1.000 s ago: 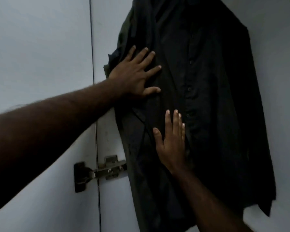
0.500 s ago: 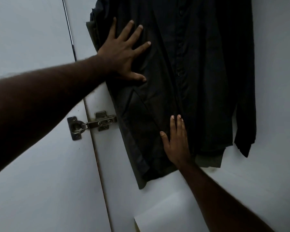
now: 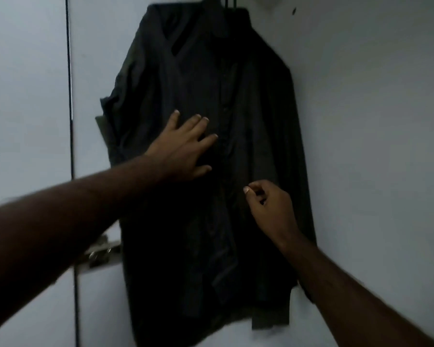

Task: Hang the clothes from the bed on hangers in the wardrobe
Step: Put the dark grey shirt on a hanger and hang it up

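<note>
Dimly, the left hand [image 3: 183,149] lies flat on the dark shirt [image 3: 251,103]; the right hand [image 3: 271,206] curls, grip contents unclear.

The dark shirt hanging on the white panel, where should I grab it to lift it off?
Take it at the collar, where the hanger seems to carry the shirt. Come from the front, reaching up, since it hangs flat against the panel, and the loose cloth lower down would likely just slide.
</note>
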A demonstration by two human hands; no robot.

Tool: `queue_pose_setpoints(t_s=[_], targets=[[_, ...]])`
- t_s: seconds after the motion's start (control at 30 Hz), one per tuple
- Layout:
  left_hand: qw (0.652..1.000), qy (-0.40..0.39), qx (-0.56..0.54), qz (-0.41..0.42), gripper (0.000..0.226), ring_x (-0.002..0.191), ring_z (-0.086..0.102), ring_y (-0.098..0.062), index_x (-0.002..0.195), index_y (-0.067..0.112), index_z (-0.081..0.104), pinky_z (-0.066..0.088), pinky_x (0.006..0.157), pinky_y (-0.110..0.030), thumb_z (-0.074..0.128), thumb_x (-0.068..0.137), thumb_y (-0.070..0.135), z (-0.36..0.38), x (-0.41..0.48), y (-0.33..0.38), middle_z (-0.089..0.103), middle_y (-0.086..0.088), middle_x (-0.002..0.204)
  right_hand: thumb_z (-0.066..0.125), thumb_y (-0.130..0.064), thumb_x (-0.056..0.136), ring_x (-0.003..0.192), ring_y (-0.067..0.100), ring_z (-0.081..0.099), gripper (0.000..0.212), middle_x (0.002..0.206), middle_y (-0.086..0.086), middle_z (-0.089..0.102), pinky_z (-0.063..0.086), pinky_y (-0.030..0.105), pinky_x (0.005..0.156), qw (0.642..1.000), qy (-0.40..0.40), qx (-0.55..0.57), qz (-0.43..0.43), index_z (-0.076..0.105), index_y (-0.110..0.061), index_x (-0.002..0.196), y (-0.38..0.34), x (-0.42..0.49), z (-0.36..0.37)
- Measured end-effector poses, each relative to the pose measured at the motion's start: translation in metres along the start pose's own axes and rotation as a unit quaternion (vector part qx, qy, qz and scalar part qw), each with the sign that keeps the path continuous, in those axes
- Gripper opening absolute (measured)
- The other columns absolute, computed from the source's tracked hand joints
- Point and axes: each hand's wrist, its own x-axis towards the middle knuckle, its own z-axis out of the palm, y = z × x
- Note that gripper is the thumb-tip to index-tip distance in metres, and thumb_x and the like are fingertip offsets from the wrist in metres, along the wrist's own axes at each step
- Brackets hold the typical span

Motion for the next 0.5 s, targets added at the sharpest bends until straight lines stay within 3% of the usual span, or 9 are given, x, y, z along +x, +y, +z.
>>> queue_pose_setpoints(t_s=[0.13, 0.27, 0.37, 0.5], targets=[[0.995, 0.08, -0.031, 0.042, 0.073, 0.141, 0.034, -0.034, 0.144, 0.019, 0.045, 0.022, 0.111, -0.063, 0.049, 0.085, 0.062, -0.004, 0.059, 0.015, 0.038, -0.02, 0.151, 0.067, -0.032, 0.089, 0.079, 0.012, 0.066, 0.02, 0.089, -0.003, 0.071, 0.053, 0.03, 0.076, 0.997, 0.04, -0.062, -0.027, 0.07, -0.016, 0.101, -0.008, 0.067, -0.044], [0.988, 0.123, -0.073, 0.053, 0.071, 0.148, 0.019, -0.029, 0.15, 0.02, 0.034, 0.007, 0.117, -0.057, 0.043, 0.092, 0.06, -0.004, 0.104, 0.023, 0.025, -0.017, 0.158, 0.066, -0.038, 0.089, 0.088, 0.019, 0.066, 0.028, 0.098, 0.001, 0.07, 0.052, 0.033, 0.082, 0.99, 0.07, -0.118, 0.01, 0.065, -0.017, 0.108, -0.009, 0.121, -0.07], [0.99, 0.106, -0.069, 0.069, 0.07, 0.15, 0.005, -0.025, 0.154, 0.023, 0.022, -0.002, 0.119, -0.053, 0.035, 0.095, 0.06, 0.0, 0.125, 0.025, 0.012, -0.013, 0.162, 0.065, -0.042, 0.09, 0.101, 0.024, 0.064, 0.039, 0.112, 0.008, 0.068, 0.05, 0.032, 0.085, 0.986, 0.056, -0.148, 0.059, 0.061, -0.014, 0.116, -0.008, 0.153, -0.08], [0.99, 0.071, -0.067, 0.099, 0.069, 0.151, 0.0, -0.024, 0.153, 0.023, 0.022, -0.005, 0.119, -0.054, 0.032, 0.096, 0.061, 0.014, 0.143, 0.028, 0.009, -0.011, 0.163, 0.071, -0.049, 0.083, 0.115, 0.03, 0.059, 0.066, 0.13, 0.015, 0.058, 0.048, 0.028, 0.088, 0.977, -0.011, -0.161, 0.138, 0.049, -0.01, 0.132, -0.005, 0.18, -0.078]])
